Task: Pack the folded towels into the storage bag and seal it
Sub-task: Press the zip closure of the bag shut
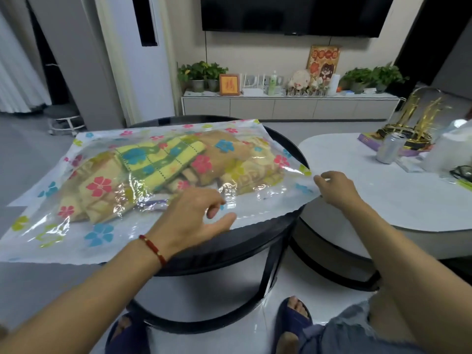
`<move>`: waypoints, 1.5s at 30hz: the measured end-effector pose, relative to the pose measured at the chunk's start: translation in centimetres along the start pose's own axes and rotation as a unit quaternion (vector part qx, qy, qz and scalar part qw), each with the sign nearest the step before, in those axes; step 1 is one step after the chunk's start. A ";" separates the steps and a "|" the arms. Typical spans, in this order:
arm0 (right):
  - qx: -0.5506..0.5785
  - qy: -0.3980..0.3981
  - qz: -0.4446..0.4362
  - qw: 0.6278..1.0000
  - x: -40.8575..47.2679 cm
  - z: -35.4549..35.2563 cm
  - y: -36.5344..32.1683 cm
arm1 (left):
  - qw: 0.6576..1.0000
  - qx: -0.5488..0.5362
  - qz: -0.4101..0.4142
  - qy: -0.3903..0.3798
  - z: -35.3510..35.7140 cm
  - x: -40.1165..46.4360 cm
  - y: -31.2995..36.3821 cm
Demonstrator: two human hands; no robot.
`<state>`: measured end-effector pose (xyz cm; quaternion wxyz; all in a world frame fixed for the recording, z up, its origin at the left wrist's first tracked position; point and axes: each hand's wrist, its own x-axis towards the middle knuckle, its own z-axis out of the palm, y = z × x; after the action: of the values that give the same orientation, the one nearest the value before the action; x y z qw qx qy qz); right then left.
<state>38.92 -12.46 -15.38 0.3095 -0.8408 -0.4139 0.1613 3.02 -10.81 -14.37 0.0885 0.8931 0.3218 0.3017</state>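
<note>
1. The bag [143, 180], towels [158, 159] inside, lies on the round table [286, 221].
2. Left hand [194, 215] presses its near edge, fingers loosely curled; right hand [334, 187] apparently pinches the corner.
3. Trapped air or a skipped stretch could leave the seal open.

Silver can [390, 147], perhaps glasses [461, 172], white table [357, 180]

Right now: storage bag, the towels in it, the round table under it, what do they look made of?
Storage bag: thin clear plastic film, glossy, with printed flowers; it crinkles and throws glare.
Towels: soft woven cloth, matte, probably cotton terry; folds and a woven check show through the film.
Round table: dark rim and curved legs, smooth with a slight sheen, maybe painted metal or wood; cannot tell which.
</note>
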 end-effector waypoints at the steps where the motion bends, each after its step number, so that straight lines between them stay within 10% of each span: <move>1: 0.053 -0.016 0.023 0.998 0.7 0.1 0.4 | 1.000 -0.008 0.017 0.007 1.5 1.3 1.6; 10: 0.265 -0.179 0.157 0.934 1.7 -1.1 0.7 | 0.988 0.135 0.032 -0.071 14.4 12.7 9.8; 21: 0.263 -0.279 0.138 0.913 2.1 -1.7 1.7 | 0.992 0.109 0.038 0.051 17.8 14.2 10.2; 45: 0.083 -0.207 0.053 0.973 -1.0 -2.2 0.0 | 0.984 0.161 0.041 0.071 18.4 13.1 9.1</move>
<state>39.53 -14.12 -13.70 0.2770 -0.7808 -0.4094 0.3821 26.72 -9.01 -19.61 -0.0916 0.8843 0.3351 0.3118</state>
